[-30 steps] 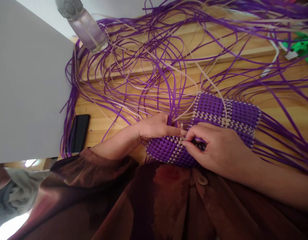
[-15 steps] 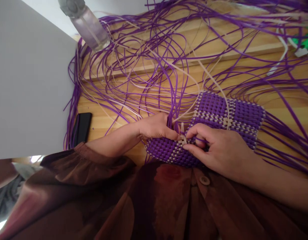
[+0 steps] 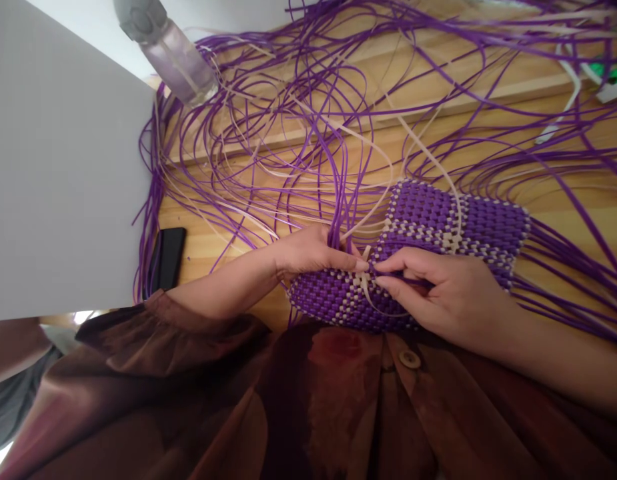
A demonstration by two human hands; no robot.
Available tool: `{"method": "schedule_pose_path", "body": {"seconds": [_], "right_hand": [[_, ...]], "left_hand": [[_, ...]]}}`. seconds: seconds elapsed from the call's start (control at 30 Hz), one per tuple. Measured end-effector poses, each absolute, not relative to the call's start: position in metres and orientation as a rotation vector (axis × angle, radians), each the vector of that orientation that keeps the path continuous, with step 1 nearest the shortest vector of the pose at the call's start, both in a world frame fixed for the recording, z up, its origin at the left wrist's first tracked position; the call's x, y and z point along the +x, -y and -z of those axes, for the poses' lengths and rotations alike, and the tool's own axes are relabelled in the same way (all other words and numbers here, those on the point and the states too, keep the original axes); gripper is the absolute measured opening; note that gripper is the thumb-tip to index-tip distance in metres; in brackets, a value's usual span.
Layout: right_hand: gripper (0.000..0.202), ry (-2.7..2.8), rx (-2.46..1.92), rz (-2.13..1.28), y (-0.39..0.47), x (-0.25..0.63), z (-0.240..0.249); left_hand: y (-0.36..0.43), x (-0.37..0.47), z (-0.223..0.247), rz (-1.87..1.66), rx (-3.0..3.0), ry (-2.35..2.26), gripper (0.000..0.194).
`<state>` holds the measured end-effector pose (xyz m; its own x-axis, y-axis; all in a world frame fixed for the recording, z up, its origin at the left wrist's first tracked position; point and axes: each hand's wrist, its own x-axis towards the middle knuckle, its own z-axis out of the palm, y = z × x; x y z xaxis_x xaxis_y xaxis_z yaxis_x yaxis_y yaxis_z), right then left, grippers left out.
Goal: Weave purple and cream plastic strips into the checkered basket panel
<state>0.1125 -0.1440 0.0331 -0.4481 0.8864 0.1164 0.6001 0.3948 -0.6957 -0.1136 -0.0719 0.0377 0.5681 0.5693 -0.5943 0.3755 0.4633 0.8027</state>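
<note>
A purple and cream woven panel (image 3: pixel 438 207) lies close to my body, with long loose strands running out from its edges. My left hand (image 3: pixel 323 252) is closed at the panel's near-left part, its thumb pressing by the weave and a bundle of purple strands (image 3: pixel 341 193) rising from its grip. Just right of that thumb, my right hand (image 3: pixel 428 283) pinches a purple strand at its fingertips. Below the two thumbs a short cream strip (image 3: pixel 369 293) loops out over the weave. My palms and curled fingers hide part of the work.
Loose purple and cream strands cover much of the wooden table (image 3: pixel 228 267). A clear spray bottle (image 3: pixel 175 60) stands at the back left, beside a grey panel (image 3: pixel 63 167). Near my left forearm lies a black phone-like object (image 3: pixel 171 260). Something green (image 3: pixel 615 73) sits at far right.
My right fingertips have moved off the cream strip, which now loops free over the weave, and up onto a purple strand. My left thumb has stretched slightly rightward.
</note>
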Motion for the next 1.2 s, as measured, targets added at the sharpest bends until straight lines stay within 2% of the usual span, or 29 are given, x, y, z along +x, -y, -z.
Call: {"method": "schedule_pose_path", "body": {"seconds": [0.27, 0.53, 0.63, 0.8, 1.03, 1.2], "right_hand": [[0.017, 2.285, -1.151, -0.678, 0.144, 0.116, -0.032], [0.013, 2.338, -1.108, -0.621, 0.146, 0.118, -0.036], [0.022, 2.394, -1.103, -0.615, 0.144, 0.117, -0.034], [0.042, 2.549, -1.117, -0.605, 0.134, 0.116, -0.016], [0.044, 2.581, -1.096, -0.566, 0.128, 0.12, 0.001], [0.045, 2.568, -1.072, -0.546, 0.131, 0.12, 0.003]], "left_hand": [[0.076, -0.11, -0.038, -0.164, 1.26, -1.068, 0.025], [0.068, -0.117, -0.051, -0.034, 1.347, -0.86, 0.021], [0.066, -0.12, -0.049, 0.059, 1.382, -0.813, 0.026], [0.068, -0.118, -0.032, -0.048, 1.459, -0.93, 0.024], [0.074, -0.117, -0.02, -0.055, 1.707, -1.062, 0.019], [0.078, -0.12, -0.024, -0.041, 1.664, -1.087, 0.026]]}}
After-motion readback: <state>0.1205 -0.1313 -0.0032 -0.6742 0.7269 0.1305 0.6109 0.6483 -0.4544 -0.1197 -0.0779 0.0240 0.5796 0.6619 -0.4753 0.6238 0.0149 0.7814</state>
